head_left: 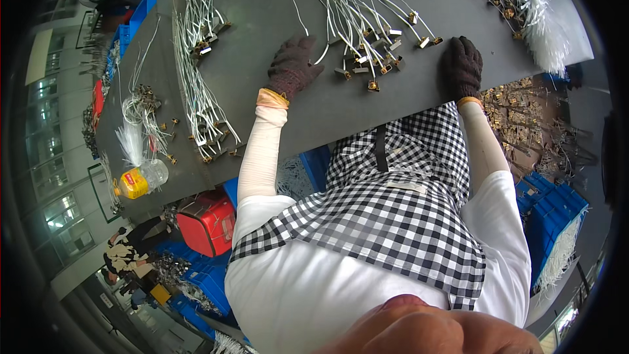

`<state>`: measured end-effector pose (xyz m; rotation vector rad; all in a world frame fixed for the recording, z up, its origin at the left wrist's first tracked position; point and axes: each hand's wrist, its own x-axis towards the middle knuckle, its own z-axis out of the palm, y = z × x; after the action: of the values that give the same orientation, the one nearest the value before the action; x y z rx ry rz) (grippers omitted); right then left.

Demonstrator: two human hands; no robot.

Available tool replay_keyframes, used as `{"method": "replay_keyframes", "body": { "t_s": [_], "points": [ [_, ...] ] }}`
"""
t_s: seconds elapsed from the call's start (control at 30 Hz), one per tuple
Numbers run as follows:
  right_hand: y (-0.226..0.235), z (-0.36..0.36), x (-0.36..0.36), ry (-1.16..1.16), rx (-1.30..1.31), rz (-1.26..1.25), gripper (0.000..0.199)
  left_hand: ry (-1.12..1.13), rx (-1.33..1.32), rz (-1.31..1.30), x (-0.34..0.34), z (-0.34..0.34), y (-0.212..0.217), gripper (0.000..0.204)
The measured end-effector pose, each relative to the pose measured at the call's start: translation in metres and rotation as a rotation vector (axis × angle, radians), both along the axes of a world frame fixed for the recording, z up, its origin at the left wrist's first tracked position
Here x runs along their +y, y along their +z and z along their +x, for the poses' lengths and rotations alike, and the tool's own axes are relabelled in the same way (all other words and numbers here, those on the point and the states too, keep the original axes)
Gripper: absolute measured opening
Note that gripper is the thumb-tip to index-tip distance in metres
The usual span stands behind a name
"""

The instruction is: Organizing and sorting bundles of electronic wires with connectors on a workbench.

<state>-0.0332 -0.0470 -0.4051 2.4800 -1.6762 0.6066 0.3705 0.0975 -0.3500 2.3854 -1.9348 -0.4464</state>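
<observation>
Head view: looking down over a checked apron (pixel 386 216) at two gloved hands on a dark grey worktop (pixel 262 33).
Left hand (pixel 293 65): dark knit glove, lying flat on the worktop, fingers (pixel 303 44) spread a little and clamped on nothing; the fingertips sit just beside the near end of a white wire.
Right hand (pixel 462 64): dark knit glove, resting at the near edge of the worktop, fingers together and curled slightly downward; whether they pinch anything I cannot tell.
Wires between the hands (pixel 367 33): a fan of thin white wires with small brass and grey end pieces (pixel 375 65), lying loose on the worktop, ends pointing toward the person.
Further out, left: a second bundle of white wires (pixel 196 85), loose brass bits, and a clear bottle with a yellow label (pixel 141 180) lying on its side.
Further out, right: a white bundle (pixel 537 6) at the worktop's far corner; blue bins (pixel 550 216) below.
Risk: the wires cross one another, so lifting one could likely drag its neighbours.
Risk: end pieces near the edge could slip off if nudged by a glove.
</observation>
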Motion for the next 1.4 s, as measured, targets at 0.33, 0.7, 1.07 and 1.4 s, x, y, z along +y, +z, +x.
{"method": "replay_keyframes", "body": {
  "t_s": [0.33,0.7,1.07,1.4],
  "points": [
    [-0.001,-0.001,0.000,-0.001,-0.012,-0.011,0.038,-0.188,-0.063,0.015,-0.061,-0.006,0.005,0.053],
    [-0.007,0.000,-0.003,0.006,-0.007,-0.001,0.041,-0.486,-0.147,0.044,-0.060,-0.003,0.008,0.051],
    [-0.010,-0.002,-0.005,0.013,-0.025,-0.021,0.041,-0.485,-0.123,-0.025,-0.066,-0.011,0.004,0.059],
    [-0.010,-0.001,-0.003,0.003,-0.028,-0.008,0.040,-0.570,-0.200,0.165,-0.066,-0.021,0.020,0.052]
  ]
}}
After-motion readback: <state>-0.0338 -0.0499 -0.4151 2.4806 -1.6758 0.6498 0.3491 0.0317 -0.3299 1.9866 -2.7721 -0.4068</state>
